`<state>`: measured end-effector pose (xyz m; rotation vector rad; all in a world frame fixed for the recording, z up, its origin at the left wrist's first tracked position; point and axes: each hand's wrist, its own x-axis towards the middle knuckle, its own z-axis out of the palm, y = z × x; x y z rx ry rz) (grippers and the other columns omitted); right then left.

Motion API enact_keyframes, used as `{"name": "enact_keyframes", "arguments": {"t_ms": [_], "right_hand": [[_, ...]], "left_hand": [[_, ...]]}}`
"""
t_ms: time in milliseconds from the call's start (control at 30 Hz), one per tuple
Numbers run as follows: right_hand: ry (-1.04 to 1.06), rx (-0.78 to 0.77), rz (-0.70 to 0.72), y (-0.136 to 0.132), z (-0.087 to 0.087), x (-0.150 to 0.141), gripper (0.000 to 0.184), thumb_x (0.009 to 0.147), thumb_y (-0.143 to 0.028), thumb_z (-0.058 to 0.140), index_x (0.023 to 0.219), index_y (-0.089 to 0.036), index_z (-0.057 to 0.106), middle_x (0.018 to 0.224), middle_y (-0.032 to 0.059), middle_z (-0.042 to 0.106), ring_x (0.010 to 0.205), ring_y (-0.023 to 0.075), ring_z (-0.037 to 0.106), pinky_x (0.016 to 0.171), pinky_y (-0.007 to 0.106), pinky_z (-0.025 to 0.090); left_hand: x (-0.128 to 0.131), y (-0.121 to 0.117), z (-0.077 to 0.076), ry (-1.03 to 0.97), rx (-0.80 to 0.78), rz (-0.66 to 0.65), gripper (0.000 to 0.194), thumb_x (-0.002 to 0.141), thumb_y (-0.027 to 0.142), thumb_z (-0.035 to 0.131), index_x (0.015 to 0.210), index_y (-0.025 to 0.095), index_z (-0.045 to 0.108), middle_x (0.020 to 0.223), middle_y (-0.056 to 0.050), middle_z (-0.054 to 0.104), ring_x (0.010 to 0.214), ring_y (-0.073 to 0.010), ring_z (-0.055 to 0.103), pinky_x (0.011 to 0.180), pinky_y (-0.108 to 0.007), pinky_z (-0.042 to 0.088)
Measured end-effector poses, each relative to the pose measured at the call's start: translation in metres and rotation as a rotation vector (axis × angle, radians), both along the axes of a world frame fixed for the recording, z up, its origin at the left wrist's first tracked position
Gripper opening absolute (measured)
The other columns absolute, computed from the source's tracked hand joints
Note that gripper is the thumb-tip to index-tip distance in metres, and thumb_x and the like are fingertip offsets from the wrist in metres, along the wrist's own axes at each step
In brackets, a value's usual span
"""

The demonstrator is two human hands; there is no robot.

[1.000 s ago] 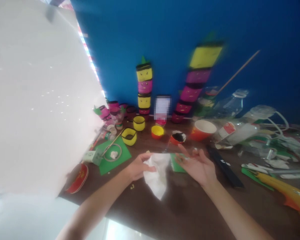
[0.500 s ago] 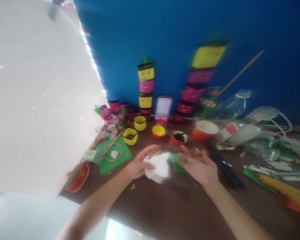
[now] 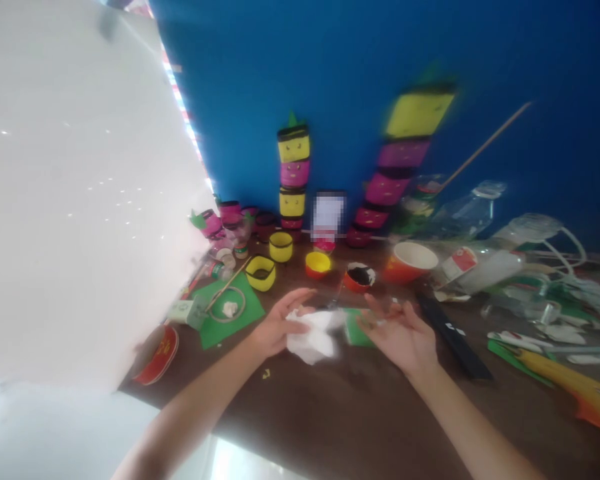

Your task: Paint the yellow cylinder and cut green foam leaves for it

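Note:
A crumpled white tissue (image 3: 311,341) is held in my left hand (image 3: 279,327), pinched under the thumb above the table. To its right, my right hand (image 3: 403,337) is turned palm up with its fingers spread, holding nothing. A piece of green paper (image 3: 357,328) lies between the hands, partly behind my right fingertips. Just beyond stand a small cup with black paint (image 3: 360,277) and a cup with yellow paint (image 3: 319,265). Two yellow pots with black rims (image 3: 261,273) stand beyond my left hand.
Stacked yellow and pink towers (image 3: 293,173) stand against the blue wall. On the right are a red paper cup (image 3: 411,262), clear plastic bottles (image 3: 480,270), a black strip (image 3: 455,337) and a yellow tool (image 3: 565,377). Green paper (image 3: 253,303) and a red lid (image 3: 157,355) lie left.
The tissue has shifted slightly left and its outline has changed in my left hand. My right hand stays open in nearly the same place.

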<state>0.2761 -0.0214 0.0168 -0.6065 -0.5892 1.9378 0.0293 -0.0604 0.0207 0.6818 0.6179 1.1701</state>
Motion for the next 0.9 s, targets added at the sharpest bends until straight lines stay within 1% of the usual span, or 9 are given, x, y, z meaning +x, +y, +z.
{"name": "enact_keyframes", "arguments": {"t_ms": [67, 133, 200, 333, 467, 567, 667, 800, 900], "right_hand": [[-0.003, 0.003, 0.005, 0.0006, -0.0003, 0.0002, 0.019, 0.077, -0.045, 0.059, 0.065, -0.034, 0.069, 0.101, -0.0024, 0.072, 0.088, 0.0244, 0.067, 0.103, 0.053, 0.034], [-0.004, 0.005, 0.003, 0.0012, -0.0012, 0.0004, 0.02, 0.078, -0.045, 0.059, 0.065, -0.034, 0.068, 0.1, -0.0028, 0.072, 0.088, 0.024, 0.067, 0.103, 0.053, 0.034], [-0.004, 0.004, -0.004, 0.0015, -0.0026, 0.0007, 0.02, 0.078, -0.045, 0.058, 0.064, -0.034, 0.068, 0.1, -0.0031, 0.072, 0.089, 0.0236, 0.067, 0.104, 0.052, 0.034], [0.011, -0.01, -0.003, 0.0023, -0.0055, 0.0021, 0.019, 0.078, -0.045, 0.06, 0.065, -0.033, 0.068, 0.099, -0.003, 0.073, 0.09, 0.0224, 0.067, 0.101, 0.049, 0.038], [0.036, -0.03, -0.015, 0.004, -0.0074, 0.0043, 0.016, 0.076, -0.042, 0.062, 0.065, -0.032, 0.068, 0.092, -0.0019, 0.074, 0.088, 0.0203, 0.068, 0.094, 0.044, 0.046], [0.029, -0.036, -0.024, 0.0053, -0.0078, 0.0053, 0.016, 0.077, -0.041, 0.062, 0.066, -0.031, 0.068, 0.086, -0.0008, 0.075, 0.086, 0.0216, 0.069, 0.095, 0.047, 0.046], [0.027, -0.038, -0.041, 0.0054, -0.0064, 0.0052, 0.016, 0.077, -0.041, 0.062, 0.067, -0.031, 0.068, 0.083, -0.001, 0.075, 0.084, 0.0212, 0.069, 0.095, 0.047, 0.046], [0.053, -0.055, -0.045, 0.0041, -0.0027, 0.0037, 0.014, 0.075, -0.04, 0.065, 0.066, -0.029, 0.068, 0.082, -0.0007, 0.075, 0.082, 0.0184, 0.069, 0.086, 0.039, 0.052], [0.067, -0.059, -0.027, 0.004, -0.0009, 0.0023, 0.014, 0.073, -0.04, 0.067, 0.065, -0.028, 0.068, 0.081, -0.0001, 0.075, 0.081, 0.0179, 0.069, 0.085, 0.036, 0.052]], "left_hand": [[0.0014, -0.0008, 0.0007, 0.045, -0.015, 0.003, 0.062, 0.05, 0.005, 0.079, 0.106, 0.026, 0.066, 0.126, -0.006, 0.055, 0.087, -0.0133, 0.058, 0.076, -0.026, 0.047], [0.0032, -0.002, 0.0008, 0.125, -0.043, 0.003, 0.056, 0.049, 0.01, 0.082, 0.101, 0.024, 0.068, 0.104, -0.005, 0.064, 0.077, -0.0121, 0.058, 0.07, -0.025, 0.047], [0.0049, -0.0031, 0.0006, 0.215, -0.04, -0.004, 0.043, 0.049, 0.016, 0.084, 0.09, 0.019, 0.072, 0.088, -0.004, 0.064, 0.071, -0.0122, 0.057, 0.065, -0.025, 0.046], [0.0066, -0.0036, 0.0, 0.352, 0.051, 0.049, 0.021, 0.054, 0.027, 0.083, 0.066, 0.013, 0.073, 0.089, -0.005, 0.061, 0.073, -0.013, 0.056, 0.062, -0.024, 0.044], [0.0039, -0.0019, -0.0029, 0.48, 0.021, 0.073, 0.026, 0.051, 0.033, 0.083, 0.062, 0.013, 0.072, 0.07, -0.004, 0.064, 0.062, -0.0123, 0.056, 0.057, -0.024, 0.041], [0.0013, -0.0014, -0.0051, 0.559, -0.022, 0.058, 0.032, 0.042, 0.033, 0.086, 0.059, 0.012, 0.07, 0.058, -0.002, 0.063, 0.053, -0.0112, 0.053, 0.052, -0.024, 0.038], [0.0008, -0.002, -0.0046, 0.567, 0.03, 0.022, 0.033, 0.038, 0.03, 0.087, 0.054, 0.012, 0.065, 0.061, -0.002, 0.063, 0.056, -0.011, 0.054, 0.053, -0.022, 0.038], [0.002, -0.0029, -0.0028, 0.551, 0.121, -0.032, 0.033, 0.044, 0.027, 0.086, 0.053, 0.012, 0.058, 0.059, 0.001, 0.059, 0.055, -0.0074, 0.051, 0.053, -0.019, 0.037], [0.003, -0.0028, -0.0043, 0.568, 0.07, -0.002, 0.038, 0.042, 0.028, 0.087, 0.061, 0.013, 0.058, 0.061, 0.003, 0.059, 0.053, -0.0063, 0.05, 0.05, -0.018, 0.037]]}}
